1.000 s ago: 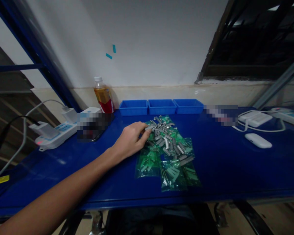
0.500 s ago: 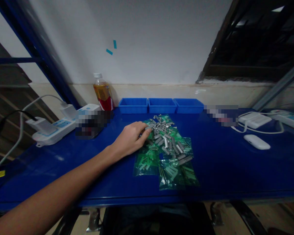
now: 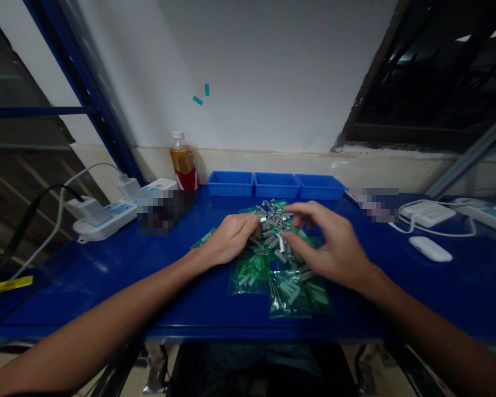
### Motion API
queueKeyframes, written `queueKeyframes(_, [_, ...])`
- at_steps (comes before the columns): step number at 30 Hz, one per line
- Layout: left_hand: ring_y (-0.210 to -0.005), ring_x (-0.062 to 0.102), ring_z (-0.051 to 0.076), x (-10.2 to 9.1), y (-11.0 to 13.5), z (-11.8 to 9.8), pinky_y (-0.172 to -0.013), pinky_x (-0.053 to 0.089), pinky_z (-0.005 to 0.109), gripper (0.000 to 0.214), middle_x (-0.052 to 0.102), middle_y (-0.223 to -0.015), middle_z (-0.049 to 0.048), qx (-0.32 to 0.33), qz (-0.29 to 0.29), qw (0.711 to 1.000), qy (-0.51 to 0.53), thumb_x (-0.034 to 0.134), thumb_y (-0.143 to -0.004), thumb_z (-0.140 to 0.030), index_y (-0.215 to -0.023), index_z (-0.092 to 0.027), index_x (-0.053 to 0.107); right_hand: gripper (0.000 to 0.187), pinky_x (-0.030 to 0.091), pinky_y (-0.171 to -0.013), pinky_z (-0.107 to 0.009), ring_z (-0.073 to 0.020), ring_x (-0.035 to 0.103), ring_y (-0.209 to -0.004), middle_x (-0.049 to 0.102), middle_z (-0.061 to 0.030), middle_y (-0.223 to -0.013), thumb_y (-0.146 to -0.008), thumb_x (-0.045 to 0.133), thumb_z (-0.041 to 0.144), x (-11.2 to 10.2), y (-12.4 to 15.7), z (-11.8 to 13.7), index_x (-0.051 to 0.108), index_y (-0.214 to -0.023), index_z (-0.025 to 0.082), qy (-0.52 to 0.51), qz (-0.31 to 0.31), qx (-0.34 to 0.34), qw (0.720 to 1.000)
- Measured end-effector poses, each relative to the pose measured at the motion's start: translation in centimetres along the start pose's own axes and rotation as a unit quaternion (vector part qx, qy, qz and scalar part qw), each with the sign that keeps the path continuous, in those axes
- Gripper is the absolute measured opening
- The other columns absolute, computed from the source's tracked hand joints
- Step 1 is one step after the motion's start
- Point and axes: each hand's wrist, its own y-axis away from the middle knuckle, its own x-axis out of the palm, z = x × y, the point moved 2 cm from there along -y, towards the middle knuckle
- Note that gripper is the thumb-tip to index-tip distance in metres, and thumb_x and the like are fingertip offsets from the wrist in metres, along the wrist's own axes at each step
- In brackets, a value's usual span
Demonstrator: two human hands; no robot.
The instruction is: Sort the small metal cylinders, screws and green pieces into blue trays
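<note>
My left hand [image 3: 233, 234] is at the left side of a heap of small grey metal pieces [image 3: 281, 255]. Its thumb and fingers are pinched together, and a bright metal piece [image 3: 263, 219] shows right at their tips. Over the right side of the heap, my right hand [image 3: 334, 245] is open, thumb and fingers curved apart with nothing visible between them. Beneath the heap lie green clear plastic bags; the front bag [image 3: 290, 306] holds pale strips and thin pins. Another green bag [image 3: 202, 238] shows partly behind my left hand.
Three blue bins [image 3: 276, 186] stand in a row against the wall. A drink bottle [image 3: 184, 162] and a white power strip [image 3: 107, 215] with plugs are at the left. On the right lie a white rounded case [image 3: 430, 248] and a white adapter [image 3: 427, 212] with its cable.
My right hand has come in from the right over the heap. My left hand's fingers have closed into a pinch. A green bag now shows left of my left hand. The view has shifted slightly.
</note>
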Motion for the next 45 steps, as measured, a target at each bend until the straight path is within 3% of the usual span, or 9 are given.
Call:
queueKeyframes(4, [-0.059, 0.044, 0.011, 0.0, 0.1, -0.3, -0.058, 0.035, 0.023, 0.047, 0.047, -0.062, -0.0019, 0.017, 0.018, 0.999, 0.032, 0.023, -0.098, -0.038, -0.064, -0.015, 0.048, 0.02, 0.047, -0.073, -0.034, -0.0197, 0.056, -0.084, 0.061, -0.0069, -0.089, -0.085, 0.054, 0.021, 1.8, -1.5, -0.4, 0.055, -0.105, 0.018, 0.01, 0.079, -0.052, 0.995])
queueKeyframes(8, [-0.059, 0.046, 0.011, -0.2, 0.1, 0.1, -0.059, 0.037, 0.024, 0.047, 0.048, -0.062, -0.0015, 0.012, 0.016, 1.0, 0.021, 0.022, -0.098, -0.037, -0.065, -0.015, 0.048, 0.01, 0.044, -0.072, -0.032, -0.0184, 0.055, -0.079, 0.061, -0.0065, -0.082, -0.088, 0.049, 0.02, 3.2, -1.9, -1.0, 0.056, -0.094, 0.016, 0.011, 0.052, -0.053, 0.997])
queueKeyframes(15, [-0.082, 0.058, 0.015, -0.1, 0.5, 0.1, -0.071, 0.046, 0.026, 0.029, 0.061, -0.096, 0.0054, 0.103, -0.044, 0.991, -0.067, 0.051, -0.089, -0.031, -0.114, -0.017, 0.048, 0.019, 0.04, -0.066, -0.028, -0.0155, 0.055, -0.071, 0.058, -0.0032, -0.072, -0.092, 0.042, 0.022, 3.9, -0.8, -1.9, 0.055, -0.078, 0.018, -0.017, 0.018, 0.062, 0.998])
queueKeyframes(20, [-0.083, 0.059, 0.016, -0.1, 0.5, -0.2, -0.075, 0.046, 0.028, 0.016, 0.062, -0.088, 0.0052, 0.13, -0.089, 0.98, -0.121, 0.045, -0.092, -0.024, -0.103, -0.017, 0.054, 0.026, 0.038, -0.065, -0.028, -0.0147, 0.053, -0.069, 0.056, -0.0019, -0.069, -0.094, 0.037, 0.025, 4.0, -0.9, -1.8, 0.052, -0.074, 0.019, -0.022, 0.018, 0.065, 0.997])
queueKeyframes(23, [-0.081, 0.059, 0.016, -0.2, 0.5, 0.0, -0.074, 0.046, 0.028, 0.015, 0.063, -0.086, 0.0051, 0.109, -0.106, 0.98, -0.132, 0.043, -0.093, -0.025, -0.098, -0.017, 0.055, 0.011, 0.04, -0.067, -0.028, -0.0152, 0.054, -0.071, 0.057, -0.0017, -0.075, -0.09, 0.047, 0.027, 3.9, -0.8, -1.8, 0.053, -0.092, 0.018, -0.028, 0.018, 0.065, 0.997])
queueKeyframes(29, [-0.071, 0.059, 0.015, 0.1, 0.2, 0.7, -0.067, 0.044, 0.025, 0.025, 0.061, -0.075, 0.0026, 0.065, -0.061, 0.989, -0.115, 0.036, -0.096, -0.029, -0.084, -0.017, 0.055, 0.008, 0.04, -0.07, -0.03, -0.017, 0.055, -0.075, 0.059, -0.0036, -0.079, -0.087, 0.051, 0.022, 4.0, -0.5, -1.3, 0.054, -0.093, 0.018, 0.024, 0.02, 0.01, 0.999])
queueKeyframes(35, [-0.075, 0.059, 0.014, 0.2, 0.3, 1.0, -0.067, 0.045, 0.024, 0.029, 0.062, -0.085, 0.0026, 0.074, -0.046, 0.995, -0.048, 0.049, -0.09, -0.03, -0.116, -0.017, 0.046, 0.015, 0.039, -0.07, -0.03, -0.0175, 0.055, -0.075, 0.06, -0.0044, -0.076, -0.091, 0.043, 0.021, 4.2, -0.6, -1.8, 0.055, -0.083, 0.018, 0.027, 0.007, 0.056, 0.998])
queueKeyframes(40, [-0.079, 0.058, 0.015, -0.1, 0.4, 1.0, -0.072, 0.044, 0.026, 0.017, 0.062, -0.086, 0.0039, 0.091, -0.046, 0.992, -0.076, 0.047, -0.091, -0.027, -0.102, -0.018, 0.055, 0.021, 0.038, -0.068, -0.029, -0.016, 0.055, -0.072, 0.058, -0.0026, -0.073, -0.094, 0.039, 0.023, 4.9, -0.4, -2.4, 0.053, -0.078, 0.019, 0.002, 0.032, 0.071, 0.997])
queueKeyframes(45, [-0.069, 0.056, 0.013, -0.3, 0.2, 1.4, -0.065, 0.042, 0.024, 0.021, 0.06, -0.074, 0.0024, 0.035, -0.064, 0.996, -0.056, 0.04, -0.094, -0.028, -0.086, -0.016, 0.055, 0.022, 0.041, -0.069, -0.029, -0.0158, 0.054, -0.072, 0.057, -0.0007, -0.075, -0.087, 0.053, 0.027, 5.2, -0.2, -2.4, 0.05, -0.107, 0.018, -0.027, 0.034, 0.093, 0.995])
